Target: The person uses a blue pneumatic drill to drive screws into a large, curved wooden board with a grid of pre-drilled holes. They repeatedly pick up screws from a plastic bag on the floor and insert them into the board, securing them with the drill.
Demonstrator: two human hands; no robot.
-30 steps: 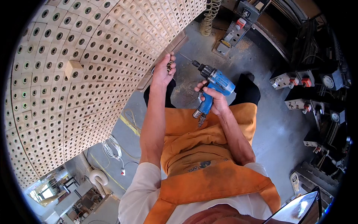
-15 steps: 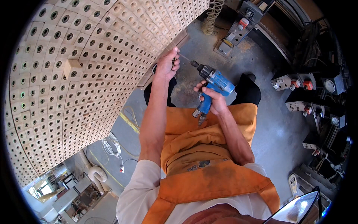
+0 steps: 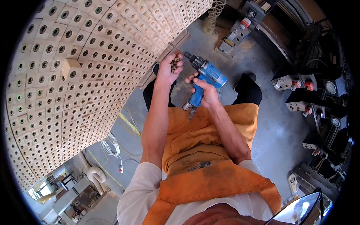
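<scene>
Your left hand (image 3: 167, 71) has come back off the wooden block wall (image 3: 75, 93) and now cups what look like screws (image 3: 174, 63) beside the blue drill (image 3: 204, 80), whose bit tip has lifted slightly.

A grey concrete floor (image 3: 285, 123) lay below, with white cables (image 3: 110, 146) coiled on it and grey control boxes (image 3: 300, 86) lining the right side.

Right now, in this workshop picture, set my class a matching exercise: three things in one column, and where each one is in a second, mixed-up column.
Things:
1. blue power drill
2. handful of screws
3. lone wooden block

Places:
A. sticking out from the perforated wooden wall
B. in the left hand
C. in the right hand

Pairs: 1-C, 2-B, 3-A
</scene>
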